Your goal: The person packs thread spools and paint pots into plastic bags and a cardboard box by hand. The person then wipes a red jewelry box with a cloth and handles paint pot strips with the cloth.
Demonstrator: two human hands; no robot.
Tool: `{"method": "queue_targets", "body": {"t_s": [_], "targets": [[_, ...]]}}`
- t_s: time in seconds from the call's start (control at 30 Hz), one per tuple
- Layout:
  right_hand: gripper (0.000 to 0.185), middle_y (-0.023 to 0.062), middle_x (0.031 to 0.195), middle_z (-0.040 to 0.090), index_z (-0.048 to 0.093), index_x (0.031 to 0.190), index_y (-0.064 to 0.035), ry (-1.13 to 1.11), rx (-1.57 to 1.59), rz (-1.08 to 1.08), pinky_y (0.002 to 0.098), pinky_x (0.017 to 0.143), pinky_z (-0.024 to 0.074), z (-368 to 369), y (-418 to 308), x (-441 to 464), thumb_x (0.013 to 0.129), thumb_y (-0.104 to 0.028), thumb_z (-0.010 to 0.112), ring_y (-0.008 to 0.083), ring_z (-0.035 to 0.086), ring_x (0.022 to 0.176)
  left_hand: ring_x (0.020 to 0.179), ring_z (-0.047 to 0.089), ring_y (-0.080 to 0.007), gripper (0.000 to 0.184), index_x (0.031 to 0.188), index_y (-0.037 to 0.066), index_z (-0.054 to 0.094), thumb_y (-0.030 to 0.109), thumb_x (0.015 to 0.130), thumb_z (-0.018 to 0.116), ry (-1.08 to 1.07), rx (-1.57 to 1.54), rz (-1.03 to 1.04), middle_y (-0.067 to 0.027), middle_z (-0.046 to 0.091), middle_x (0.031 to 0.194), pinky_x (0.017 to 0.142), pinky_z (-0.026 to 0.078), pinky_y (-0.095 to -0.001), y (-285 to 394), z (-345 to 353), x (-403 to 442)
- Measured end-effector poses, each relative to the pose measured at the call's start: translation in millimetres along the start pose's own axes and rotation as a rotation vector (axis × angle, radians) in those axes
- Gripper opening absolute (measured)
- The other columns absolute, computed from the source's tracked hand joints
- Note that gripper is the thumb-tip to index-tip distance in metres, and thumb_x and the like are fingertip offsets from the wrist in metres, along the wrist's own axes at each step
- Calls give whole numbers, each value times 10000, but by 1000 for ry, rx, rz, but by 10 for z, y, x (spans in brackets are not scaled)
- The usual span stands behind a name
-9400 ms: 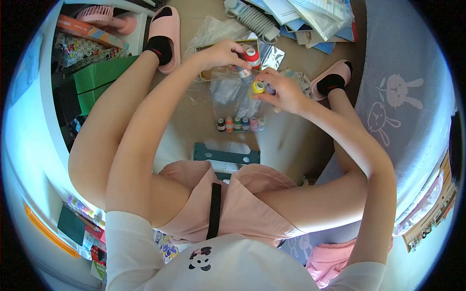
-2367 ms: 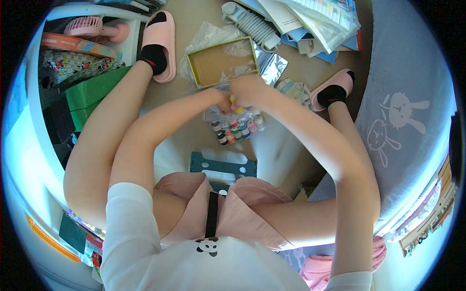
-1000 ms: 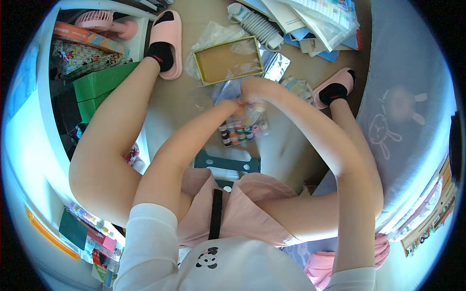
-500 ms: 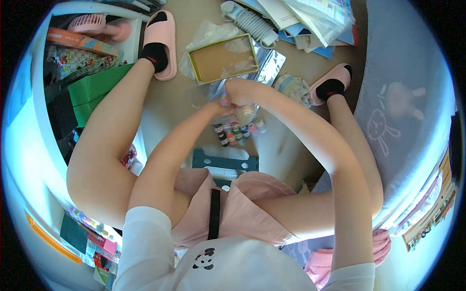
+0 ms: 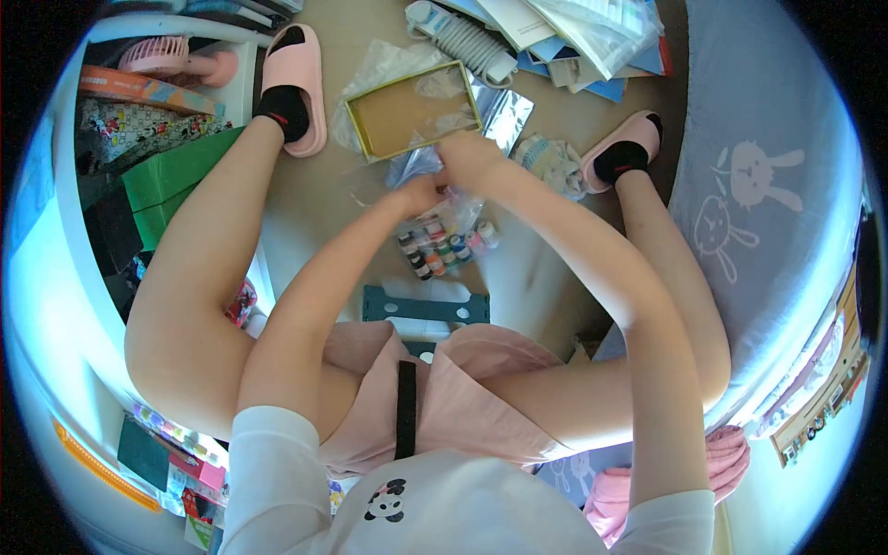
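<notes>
The left hand (image 5: 421,194) and the right hand (image 5: 474,165) are close together in the middle of the view, the right slightly farther from the body and partly hiding what lies between them. The fingers of both are bent inward in a narrow hold at the far end of a clear, thin plastic bag (image 5: 448,215). Exactly what each one pinches cannot be told, since the fingertips are hidden.

Just below the hands, on the body side, small multicoloured cylinders with pale tops (image 5: 434,263) lie clustered in rows at the near end of the bag, black, orange, green, blue and pink among them. They rest on the floor (image 5: 319,231), apart from the fingers, so the handling is judged to be of the bag's far end rather than of those pieces.

Beyond the hands is a shallow rectangular box with a yellow rim (image 5: 363,141), with wisps of clear film inside. Bluish film (image 5: 407,166) lies between the box and the hands, and a shiny silver foil sheet (image 5: 511,113) lies beside the box. A crumpled pale bundle (image 5: 552,168) sits to the right.

Farther out are a white power strip with a coiled grey cable (image 5: 472,48) and a loose pile of books and papers (image 5: 532,28). Nearer the body lies a dark green plastic piece with round light spots (image 5: 425,309).
</notes>
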State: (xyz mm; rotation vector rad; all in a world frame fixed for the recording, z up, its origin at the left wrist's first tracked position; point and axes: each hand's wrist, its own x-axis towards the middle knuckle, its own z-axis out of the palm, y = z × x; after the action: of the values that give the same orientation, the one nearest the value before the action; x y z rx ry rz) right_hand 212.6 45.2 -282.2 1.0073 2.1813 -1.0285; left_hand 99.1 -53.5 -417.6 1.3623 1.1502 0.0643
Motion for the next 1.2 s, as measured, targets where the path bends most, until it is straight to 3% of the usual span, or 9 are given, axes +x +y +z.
{"method": "queue_targets", "body": {"t_s": [0.17,0.23,0.43,0.7,0.8,0.9,1.1,1.17,1.2], "targets": [[263,180,776,588,571,740,12,96,17,144,384,673,463,23,135,-91,636,-215,655,301,571,810,726,574,-297,303,858,27,598,281,694,579,-73,143,-112,-180,596,808,674,435,-358,243,-50,-68],[214,176,761,589,562,724,11,55,11,122,373,644,467,101,244,-72,648,-179,625,285,583,753,728,567,-317,309,839,-8,587,256,679,595,-10,-273,-322,-205,582,798,679,436,-355,357,-29,-120],[79,106,626,580,551,703,-2,69,388,65,307,507,453,-13,329,13,663,-60,517,181,579,521,805,542,-356,346,913,-5,554,257,689,580,238,20,-23,-207,576,858,714,430,-385,379,20,-125],[109,91,621,576,556,748,-16,182,557,90,274,466,436,-192,273,43,714,-113,520,153,570,509,873,521,-359,318,934,16,532,280,774,455,60,105,-50,-216,553,925,761,401,-422,390,41,-69],[302,82,700,587,556,869,-46,-25,1413,227,234,506,463,-344,180,44,786,-333,512,134,562,571,880,521,-352,300,929,16,534,258,777,441,107,116,-101,-216,551,921,759,402,-421,450,87,-56],[305,74,743,582,551,891,-46,-393,1632,224,229,511,467,-423,62,-23,780,-330,532,137,544,560,896,519,-341,282,932,20,531,230,773,434,148,151,-102,-212,548,927,760,404,-415,564,75,-137],[377,114,876,567,526,1014,-3,-442,1253,-99,270,637,468,-124,-3,124,692,-185,600,184,541,816,957,499,-317,275,966,23,511,199,775,422,-3,253,28,-211,510,1022,792,392,-396,142,258,23],[362,173,883,574,537,972,16,-59,226,-130,311,656,466,-104,-195,134,644,-122,605,252,558,834,978,488,-313,269,967,24,507,194,777,421,-117,267,27,-209,499,1045,805,384,-392,187,225,-9],[300,208,857,575,572,884,22,-5,136,-163,351,671,462,-75,-249,149,606,-87,601,309,566,818,996,468,-307,326,1016,29,488,247,774,463,-54,185,34,-204,491,1066,840,361,-378,218,211,-66]]}}
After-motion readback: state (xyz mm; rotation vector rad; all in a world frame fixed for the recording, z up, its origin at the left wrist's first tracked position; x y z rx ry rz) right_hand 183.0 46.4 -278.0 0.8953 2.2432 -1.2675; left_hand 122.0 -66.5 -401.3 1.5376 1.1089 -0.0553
